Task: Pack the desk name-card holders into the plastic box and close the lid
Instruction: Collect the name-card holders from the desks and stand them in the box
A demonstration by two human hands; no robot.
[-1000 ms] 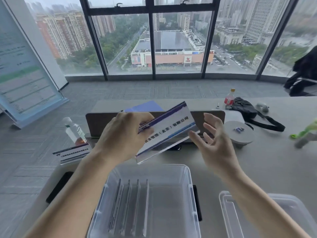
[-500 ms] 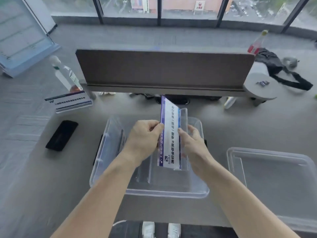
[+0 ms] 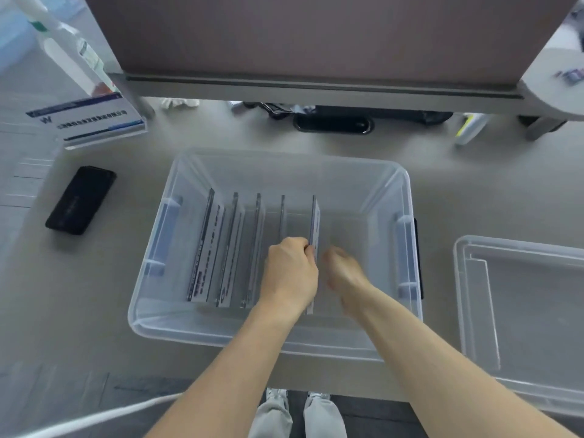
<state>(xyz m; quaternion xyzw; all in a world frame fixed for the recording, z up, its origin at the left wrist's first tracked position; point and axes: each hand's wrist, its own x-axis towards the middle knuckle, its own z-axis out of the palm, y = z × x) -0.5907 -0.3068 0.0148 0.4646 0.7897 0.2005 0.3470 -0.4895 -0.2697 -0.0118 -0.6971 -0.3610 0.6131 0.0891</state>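
Name-card holder (image 3: 314, 226) is now down inside plastic box (image 3: 221, 333), on edge, no longer held above it. Left hand (image 3: 292, 273) pinches its top edge; four more holders (image 3: 208, 248) stand left of that hand. Right hand (image 3: 344, 273) just right of holder, blurred, cannot tell its grip. Lid (image 3: 531, 311) lies well right of it.

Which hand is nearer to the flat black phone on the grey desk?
Left. The left hand, pinching the rightmost upright name-card holder in the clear plastic box, lies to the right of the flat black phone. The right hand is farther right, on that holder's other side.
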